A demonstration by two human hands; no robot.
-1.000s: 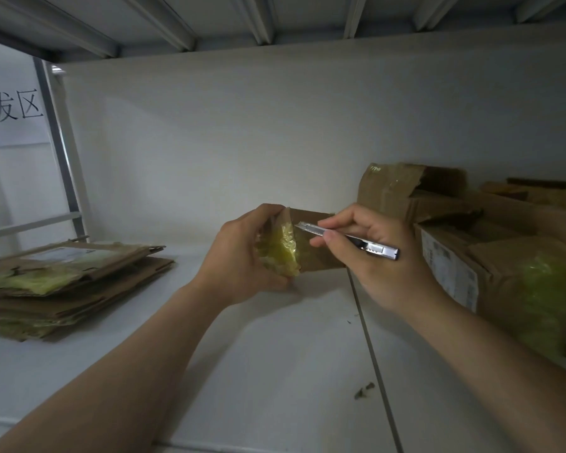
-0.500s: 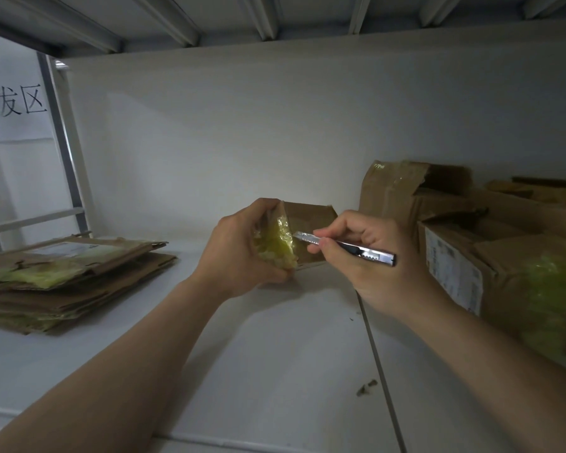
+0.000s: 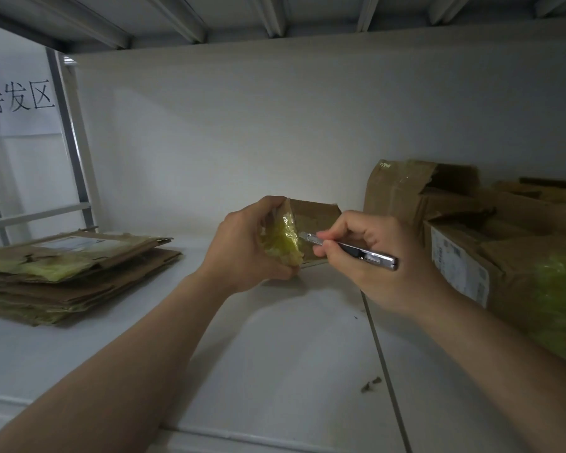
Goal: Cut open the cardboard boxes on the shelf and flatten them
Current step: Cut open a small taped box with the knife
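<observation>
Slippage is our risk: at frame centre, our left hand clamps the small box while our right hand pinches the knife, whose blade points toward that gripping hand.

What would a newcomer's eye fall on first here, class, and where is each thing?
At the centre, the left hand grips a small cardboard box wrapped in yellow tape, while the right hand holds a utility knife with its blade at the tape. A stack of flattened boxes lies on the shelf at the left, and unflattened boxes stand at the right.
</observation>
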